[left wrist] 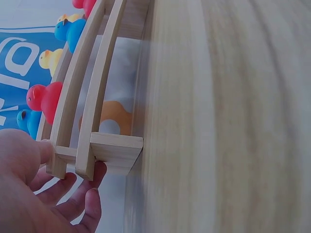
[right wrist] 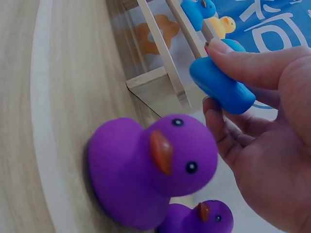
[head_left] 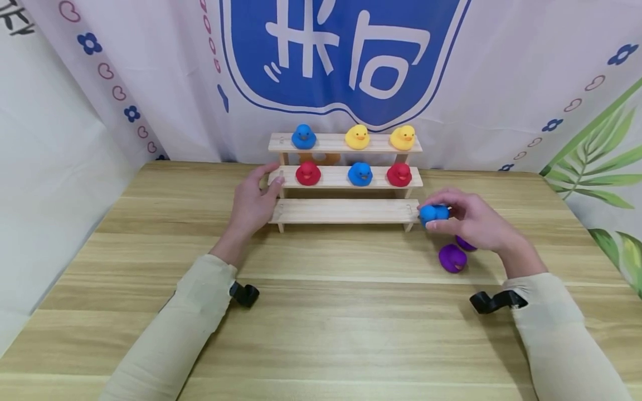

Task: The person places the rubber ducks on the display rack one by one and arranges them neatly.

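Observation:
A three-tier wooden rack (head_left: 346,211) stands near the back of the table. My left hand (head_left: 254,201) holds its left end, thumb at the middle tier and fingers around the end in the left wrist view. Beside the rack's lower right end, my right hand (head_left: 471,217) pinches a blue rubber duck (head_left: 433,214) between thumb and fingers. A purple duck (head_left: 453,258) sits on the table below that hand, and a second purple duck (head_left: 466,243) is partly hidden by it. The bottom tier bears no duck.
On the top tier sit a blue duck (head_left: 303,137) and two yellow ducks, one in the middle (head_left: 357,137). The middle tier carries a blue duck (head_left: 360,174) between two red ducks. A printed cloth (head_left: 190,83) hangs behind the wooden table (head_left: 321,334).

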The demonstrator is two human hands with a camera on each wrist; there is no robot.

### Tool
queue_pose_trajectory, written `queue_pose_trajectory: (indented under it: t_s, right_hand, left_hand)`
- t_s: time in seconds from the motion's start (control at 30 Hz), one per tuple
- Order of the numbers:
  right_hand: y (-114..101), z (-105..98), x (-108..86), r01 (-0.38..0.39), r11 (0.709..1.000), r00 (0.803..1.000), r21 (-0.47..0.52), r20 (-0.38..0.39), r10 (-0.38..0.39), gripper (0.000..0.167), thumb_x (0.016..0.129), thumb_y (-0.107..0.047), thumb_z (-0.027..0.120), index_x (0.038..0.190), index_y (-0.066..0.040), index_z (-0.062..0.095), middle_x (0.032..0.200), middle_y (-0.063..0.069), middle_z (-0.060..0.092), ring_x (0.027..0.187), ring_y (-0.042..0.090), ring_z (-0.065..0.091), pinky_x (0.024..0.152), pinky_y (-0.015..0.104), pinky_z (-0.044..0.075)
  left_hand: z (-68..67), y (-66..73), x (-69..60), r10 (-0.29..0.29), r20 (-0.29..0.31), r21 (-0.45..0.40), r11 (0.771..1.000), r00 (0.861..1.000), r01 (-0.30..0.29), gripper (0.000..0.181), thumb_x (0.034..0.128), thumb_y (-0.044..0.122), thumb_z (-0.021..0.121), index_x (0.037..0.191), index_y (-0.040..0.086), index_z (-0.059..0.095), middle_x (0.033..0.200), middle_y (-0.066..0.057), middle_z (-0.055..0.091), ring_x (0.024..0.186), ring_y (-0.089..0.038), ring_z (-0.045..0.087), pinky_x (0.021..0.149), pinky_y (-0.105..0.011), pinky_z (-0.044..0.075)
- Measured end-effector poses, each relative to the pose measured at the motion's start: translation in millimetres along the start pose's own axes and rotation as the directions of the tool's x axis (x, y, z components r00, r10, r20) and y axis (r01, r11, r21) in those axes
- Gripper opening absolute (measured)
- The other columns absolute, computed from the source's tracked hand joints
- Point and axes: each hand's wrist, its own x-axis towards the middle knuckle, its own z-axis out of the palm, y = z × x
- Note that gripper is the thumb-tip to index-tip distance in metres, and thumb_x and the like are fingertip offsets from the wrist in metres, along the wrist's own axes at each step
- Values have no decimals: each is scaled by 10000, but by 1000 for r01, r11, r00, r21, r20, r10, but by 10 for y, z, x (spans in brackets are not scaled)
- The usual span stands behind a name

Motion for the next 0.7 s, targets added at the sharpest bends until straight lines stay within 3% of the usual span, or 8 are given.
queue_pose_trajectory:
  t_s: [0.27,0.5,0.7]
  right_hand:
    - [-49,61,35,-37,999,999,37,-34,38,381,998,-205,760,1347,-92,656,1384,115,619,1157,296,580,914,167,508]
    - [-104,112,38,36,999,998,27,-61,-34,326,1037,-130,689,1358,-81,665,1403,109,605,1201,255,534,939,178,485]
    - [-123,152,57,64,998,996,26,-59,-62,311,1050,-71,645,1359,-73,680,1382,109,572,1221,229,500,947,185,492]
  left_hand:
    - [-1,5,-7,4,4,7,1000,1000,-4,485,1112,357,554,1580,238,508,1591,-87,516,480,-90,380,481,-217,399]
    - [-1,-10,-6,12,2,13,1000,1000,-12,486,1113,353,552,1582,236,506,1591,-80,514,477,-99,352,471,-219,377]
    - [-3,-2,1,11,-2,24,1000,1000,-11,493,1115,364,544,1588,233,499,1651,-66,476,552,-99,441,513,-221,414]
